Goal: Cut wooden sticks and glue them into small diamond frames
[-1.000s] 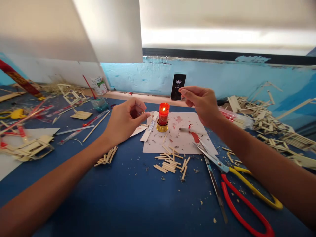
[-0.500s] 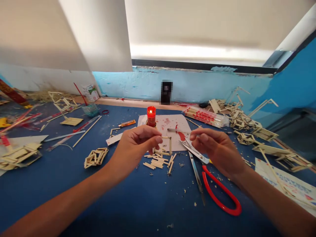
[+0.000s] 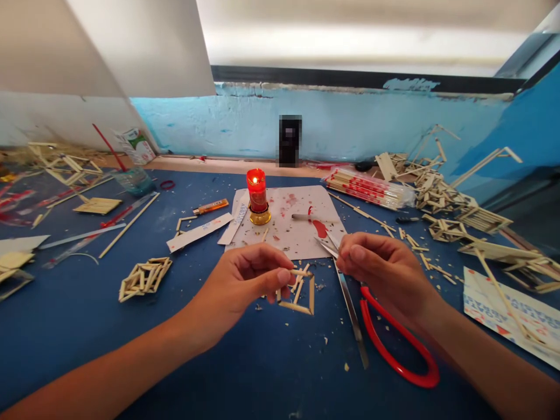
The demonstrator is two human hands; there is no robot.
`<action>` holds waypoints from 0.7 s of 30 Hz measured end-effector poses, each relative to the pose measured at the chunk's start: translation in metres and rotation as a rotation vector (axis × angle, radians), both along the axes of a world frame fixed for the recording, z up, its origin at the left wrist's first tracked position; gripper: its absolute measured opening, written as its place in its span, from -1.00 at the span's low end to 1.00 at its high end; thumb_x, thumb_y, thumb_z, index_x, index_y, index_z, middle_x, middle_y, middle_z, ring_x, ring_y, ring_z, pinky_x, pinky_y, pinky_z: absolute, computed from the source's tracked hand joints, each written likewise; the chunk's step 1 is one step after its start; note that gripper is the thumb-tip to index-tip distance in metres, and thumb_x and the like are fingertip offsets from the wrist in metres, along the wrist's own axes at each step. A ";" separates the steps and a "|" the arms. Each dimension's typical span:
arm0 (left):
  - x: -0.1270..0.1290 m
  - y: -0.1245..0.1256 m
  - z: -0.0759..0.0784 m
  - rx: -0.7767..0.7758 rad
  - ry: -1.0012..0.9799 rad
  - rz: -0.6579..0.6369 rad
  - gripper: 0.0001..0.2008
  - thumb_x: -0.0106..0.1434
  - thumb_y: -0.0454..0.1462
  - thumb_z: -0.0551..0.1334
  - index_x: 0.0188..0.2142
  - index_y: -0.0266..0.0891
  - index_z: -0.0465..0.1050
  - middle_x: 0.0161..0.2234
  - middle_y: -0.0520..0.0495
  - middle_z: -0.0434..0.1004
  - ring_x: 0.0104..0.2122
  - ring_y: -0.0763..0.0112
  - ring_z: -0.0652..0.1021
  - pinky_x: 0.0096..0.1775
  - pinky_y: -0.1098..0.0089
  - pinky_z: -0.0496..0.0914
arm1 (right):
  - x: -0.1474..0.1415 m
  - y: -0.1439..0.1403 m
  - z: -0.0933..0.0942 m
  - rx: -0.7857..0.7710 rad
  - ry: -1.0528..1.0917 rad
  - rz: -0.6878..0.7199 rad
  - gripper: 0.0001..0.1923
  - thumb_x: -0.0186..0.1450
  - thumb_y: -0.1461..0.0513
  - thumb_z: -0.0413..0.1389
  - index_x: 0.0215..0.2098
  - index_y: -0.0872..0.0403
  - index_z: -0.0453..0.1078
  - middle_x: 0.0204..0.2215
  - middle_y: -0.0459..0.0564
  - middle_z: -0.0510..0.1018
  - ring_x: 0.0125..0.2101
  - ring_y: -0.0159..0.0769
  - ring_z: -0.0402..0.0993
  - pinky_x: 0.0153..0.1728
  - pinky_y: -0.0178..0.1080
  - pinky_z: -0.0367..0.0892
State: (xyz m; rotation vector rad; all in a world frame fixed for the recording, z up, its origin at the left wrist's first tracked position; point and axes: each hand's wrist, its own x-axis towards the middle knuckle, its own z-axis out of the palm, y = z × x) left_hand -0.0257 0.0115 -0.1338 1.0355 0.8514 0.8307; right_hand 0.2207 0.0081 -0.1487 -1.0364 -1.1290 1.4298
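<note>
My left hand (image 3: 245,277) pinches a small square frame of wooden sticks (image 3: 301,291) by its top edge, thumb and fingers closed on it, so that it hangs just above the blue desk (image 3: 219,361) in front of me. My right hand (image 3: 385,271) hovers just to the frame's right with its fingers curled together, the tips near the frame's upper corner, though I cannot tell whether they hold anything; beneath it lie the red-handled scissors (image 3: 385,344). Farther back a lit red candle (image 3: 257,195) stands on a stained sheet of paper (image 3: 301,227), and a finished stick lattice (image 3: 144,277) rests well to my left.
</note>
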 end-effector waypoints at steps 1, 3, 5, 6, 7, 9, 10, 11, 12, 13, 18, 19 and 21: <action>0.000 -0.001 0.000 -0.009 -0.006 -0.011 -0.87 0.18 -0.24 0.53 -0.35 -0.20 0.66 -0.47 0.03 0.65 -0.48 0.54 0.58 -0.42 0.59 0.43 | -0.001 -0.002 0.001 -0.005 0.001 0.011 -0.75 0.17 0.04 0.45 -0.48 0.02 0.63 -0.57 -0.13 0.42 -0.56 -0.48 0.19 -0.55 -0.37 0.09; -0.001 -0.001 0.000 -0.023 -0.010 -0.026 -0.87 0.17 -0.25 0.54 -0.35 -0.20 0.66 -0.47 0.04 0.65 -0.48 0.55 0.57 -0.42 0.59 0.41 | -0.002 -0.005 0.003 0.005 0.002 0.028 -0.80 0.14 0.10 0.48 -0.47 0.02 0.63 -0.55 -0.11 0.47 -0.55 -0.48 0.22 -0.55 -0.39 0.11; -0.002 -0.002 0.000 -0.027 -0.008 -0.033 -0.88 0.17 -0.26 0.53 -0.35 -0.20 0.66 -0.47 0.04 0.64 -0.47 0.55 0.57 -0.42 0.59 0.40 | -0.003 -0.009 0.005 0.034 0.002 0.022 -0.84 0.11 0.14 0.50 -0.46 -0.01 0.65 -0.52 -0.09 0.53 -0.53 -0.46 0.29 -0.54 -0.40 0.16; -0.003 -0.002 0.000 -0.025 -0.006 -0.036 -0.88 0.18 -0.26 0.53 -0.36 -0.20 0.66 -0.47 0.04 0.64 -0.48 0.55 0.56 -0.43 0.59 0.39 | -0.004 -0.010 0.005 0.049 -0.001 0.012 -0.85 0.10 0.15 0.50 -0.45 -0.03 0.66 -0.52 -0.08 0.54 -0.52 -0.46 0.32 -0.54 -0.41 0.17; -0.003 -0.002 0.000 -0.023 -0.006 -0.040 -0.89 0.18 -0.26 0.53 -0.36 -0.20 0.66 -0.48 0.04 0.63 -0.48 0.54 0.55 -0.43 0.58 0.39 | -0.005 -0.011 0.006 0.059 -0.004 0.004 -0.85 0.09 0.16 0.51 -0.46 -0.04 0.66 -0.53 -0.08 0.54 -0.53 -0.45 0.32 -0.56 -0.41 0.17; -0.003 -0.002 -0.001 -0.022 -0.007 -0.045 -0.89 0.19 -0.26 0.52 -0.36 -0.20 0.66 -0.49 0.03 0.62 -0.49 0.53 0.54 -0.43 0.56 0.39 | -0.007 -0.013 0.006 0.059 -0.009 0.004 -0.86 0.09 0.16 0.51 -0.46 -0.05 0.67 -0.56 -0.09 0.52 -0.56 -0.47 0.30 -0.60 -0.43 0.14; -0.003 -0.002 -0.001 -0.025 -0.004 -0.046 -0.89 0.19 -0.26 0.52 -0.36 -0.21 0.66 -0.49 0.03 0.62 -0.49 0.53 0.54 -0.42 0.55 0.39 | -0.008 -0.013 0.006 0.055 -0.008 0.007 -0.85 0.09 0.16 0.51 -0.46 -0.04 0.67 -0.57 -0.09 0.51 -0.58 -0.48 0.29 -0.62 -0.43 0.13; -0.003 -0.002 -0.002 -0.030 -0.003 -0.044 -0.89 0.19 -0.26 0.51 -0.36 -0.21 0.66 -0.49 0.02 0.62 -0.49 0.53 0.54 -0.42 0.55 0.39 | -0.008 -0.014 0.005 0.048 -0.003 0.010 -0.85 0.08 0.16 0.52 -0.46 -0.04 0.66 -0.57 -0.10 0.51 -0.59 -0.49 0.28 -0.63 -0.44 0.13; -0.003 -0.003 -0.002 -0.032 -0.003 -0.046 -0.89 0.20 -0.26 0.51 -0.36 -0.21 0.66 -0.49 0.03 0.62 -0.49 0.53 0.54 -0.41 0.55 0.39 | -0.009 -0.014 0.005 0.038 0.007 0.011 -0.84 0.08 0.17 0.52 -0.46 -0.03 0.66 -0.57 -0.11 0.51 -0.61 -0.50 0.27 -0.65 -0.45 0.13; -0.003 -0.003 -0.002 -0.035 -0.006 -0.046 -0.89 0.20 -0.26 0.51 -0.35 -0.21 0.66 -0.48 0.03 0.63 -0.49 0.54 0.54 -0.41 0.56 0.39 | -0.009 -0.014 0.005 0.027 0.018 0.010 -0.84 0.08 0.17 0.52 -0.45 -0.03 0.65 -0.58 -0.12 0.50 -0.63 -0.52 0.26 -0.67 -0.46 0.11; -0.004 -0.005 -0.003 -0.047 -0.013 -0.046 -0.89 0.19 -0.27 0.52 -0.35 -0.21 0.66 -0.47 0.04 0.64 -0.49 0.56 0.56 -0.40 0.57 0.39 | -0.006 -0.014 0.003 0.030 0.015 0.037 -0.84 0.22 0.11 0.44 -0.38 -0.01 0.62 -0.59 -0.17 0.51 -0.72 -0.53 0.37 -0.67 -0.44 0.20; -0.004 -0.005 -0.003 -0.047 -0.013 -0.046 -0.89 0.18 -0.27 0.52 -0.36 -0.21 0.66 -0.47 0.04 0.64 -0.49 0.55 0.55 -0.41 0.57 0.39 | -0.005 -0.014 0.003 0.039 0.005 0.051 -0.84 0.26 0.10 0.41 -0.36 0.00 0.62 -0.59 -0.16 0.53 -0.72 -0.51 0.42 -0.64 -0.42 0.24; -0.003 -0.005 -0.003 -0.047 -0.010 -0.044 -0.88 0.18 -0.26 0.52 -0.36 -0.21 0.66 -0.48 0.03 0.63 -0.49 0.54 0.55 -0.41 0.55 0.39 | -0.003 -0.013 0.002 0.055 -0.002 0.077 -0.83 0.35 0.10 0.33 -0.31 0.01 0.61 -0.58 -0.16 0.55 -0.70 -0.47 0.47 -0.61 -0.39 0.29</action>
